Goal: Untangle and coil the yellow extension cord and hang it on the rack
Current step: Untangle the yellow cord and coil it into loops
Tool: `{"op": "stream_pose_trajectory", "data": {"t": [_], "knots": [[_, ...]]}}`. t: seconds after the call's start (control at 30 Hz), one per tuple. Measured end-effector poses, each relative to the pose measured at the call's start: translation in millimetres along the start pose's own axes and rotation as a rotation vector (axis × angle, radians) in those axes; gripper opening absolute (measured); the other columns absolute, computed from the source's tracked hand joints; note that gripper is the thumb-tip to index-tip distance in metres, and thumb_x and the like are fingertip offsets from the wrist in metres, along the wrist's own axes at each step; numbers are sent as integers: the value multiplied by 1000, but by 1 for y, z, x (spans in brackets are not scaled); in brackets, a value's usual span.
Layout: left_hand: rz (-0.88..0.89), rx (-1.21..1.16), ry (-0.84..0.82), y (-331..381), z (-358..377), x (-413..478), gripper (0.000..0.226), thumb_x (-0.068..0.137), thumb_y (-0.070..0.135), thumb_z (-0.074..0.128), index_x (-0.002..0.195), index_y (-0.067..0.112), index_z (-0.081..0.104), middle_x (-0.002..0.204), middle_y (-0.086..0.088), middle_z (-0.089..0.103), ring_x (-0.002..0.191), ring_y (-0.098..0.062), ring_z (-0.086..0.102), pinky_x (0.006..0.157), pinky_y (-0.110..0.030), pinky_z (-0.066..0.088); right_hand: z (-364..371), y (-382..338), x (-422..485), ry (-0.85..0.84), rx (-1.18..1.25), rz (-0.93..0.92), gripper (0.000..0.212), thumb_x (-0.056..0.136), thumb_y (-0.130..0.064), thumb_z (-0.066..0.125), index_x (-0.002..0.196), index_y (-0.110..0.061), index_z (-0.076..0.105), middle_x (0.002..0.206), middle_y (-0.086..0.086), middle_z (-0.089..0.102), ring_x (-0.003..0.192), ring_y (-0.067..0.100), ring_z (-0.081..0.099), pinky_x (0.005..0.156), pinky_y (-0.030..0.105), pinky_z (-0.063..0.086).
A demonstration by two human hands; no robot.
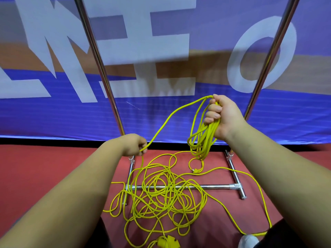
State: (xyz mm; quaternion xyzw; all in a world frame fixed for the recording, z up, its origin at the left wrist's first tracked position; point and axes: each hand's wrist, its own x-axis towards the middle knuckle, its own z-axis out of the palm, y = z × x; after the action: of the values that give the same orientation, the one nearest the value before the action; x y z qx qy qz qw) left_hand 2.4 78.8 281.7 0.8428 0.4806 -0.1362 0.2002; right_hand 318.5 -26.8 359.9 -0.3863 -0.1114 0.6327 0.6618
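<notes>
**Item:** yellow extension cord (208,133), part coiled, mostly loose.

**Hazards, judged**
- The floor heap (161,196) lies across the base bar (206,186) of the rack (100,68). A hard pull may drag a loop under the bar or against a foot and jam it.
- The crossings in the heap are many and loose. Hauling without shaking them out may draw them into a knot.
- The small plug end (196,170) sits at the foot of the coil; hanging or lying, cannot tell. It may hook a rising loop.
- One long run sweeps right toward a white shoe (248,241). A foot on it would stop the feed.
- The coil's turns are uneven. More turns may spill from the fist.

**Grip**
- Right hand (222,117): raised, fingers curled tight round the top of the coil.
- Left hand (136,144): lower, fingers closed round a single strand, which runs up to the right hand.

**Appearance**
- Thin, round, bright yellow, supple, slack.
- Several long narrow loops hang from the right fist.
- The rest sprawls over the red floor (53,167) between the rack's feet.
- A yellow socket block (167,242) lies at the near edge.

**Location**
- In both hands and on the floor. None is on the rack's uprights.
</notes>
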Motion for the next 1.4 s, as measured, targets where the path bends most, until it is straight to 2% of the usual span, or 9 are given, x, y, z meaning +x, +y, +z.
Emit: {"op": "stream_pose_trajectory", "data": {"t": [0.1,0.23,0.43,0.5,0.6,0.73,1.0,1.17,1.4], "knots": [[110,-187,20,18,-11,-3,14,94,18,72,103,30,72,83,15,73,82,-8,67,87,-36,55,0,5,3,53,-71,15,29,105,-35,53,77,-26,52,52,-10,31,39,8,29,41,21,30],[229,-378,-7,40,-24,-15,14,102,26,66,115,27,71,100,14,79,104,-7,69,99,-30,48,-1,14,8,87,-195,26,28,105,-35,54,80,-24,52,55,-10,37,42,9,31,43,22,31],[244,-959,-101,64,-20,-31,21,106,25,59,107,11,74,111,-23,71,105,-28,72,109,-55,50,-2,33,12,29,-393,57,25,102,-35,64,84,-19,59,61,-6,49,44,11,39,44,23,37],[239,-1022,-127,71,-23,-33,22,103,27,63,104,9,74,124,-21,69,101,-22,69,106,-49,52,0,43,9,8,-507,95,20,103,-31,64,86,-19,61,62,-5,56,44,11,42,44,23,40],[307,-1143,-267,75,-23,-36,38,94,12,68,129,-1,64,118,-15,70,103,-21,66,101,-38,51,2,57,3,5,-677,161,12,103,-28,64,94,-20,65,67,-4,68,46,11,47,48,24,43],[337,-1080,-236,76,-19,-36,38,95,-7,64,133,-2,60,114,-16,74,98,-21,70,94,-30,56,1,70,2,29,-752,208,12,99,-32,69,99,-20,71,75,-5,76,53,10,54,54,27,48],[249,-1003,-8,89,-25,-44,35,84,-2,81,117,7,72,84,-2,65,76,-15,62,72,-24,53,6,75,6,-10,-725,233,13,97,-33,74,95,-20,70,58,-7,65,43,7,44,42,23,43],[230,-909,34,95,-22,-46,31,81,4,86,101,4,64,74,-3,62,62,-14,58,58,-25,49,6,77,16,-30,-638,257,10,97,-19,71,103,-10,70,76,-4,69,40,5,41,40,22,41],[247,-721,-290,80,-7,-49,39,104,44,58,84,13,69,106,-12,78,87,-16,62,83,-32,54,16,73,13,-157,-558,243,10,101,-21,61,105,-12,60,77,-2,68,38,5,33,39,22,36]]}}
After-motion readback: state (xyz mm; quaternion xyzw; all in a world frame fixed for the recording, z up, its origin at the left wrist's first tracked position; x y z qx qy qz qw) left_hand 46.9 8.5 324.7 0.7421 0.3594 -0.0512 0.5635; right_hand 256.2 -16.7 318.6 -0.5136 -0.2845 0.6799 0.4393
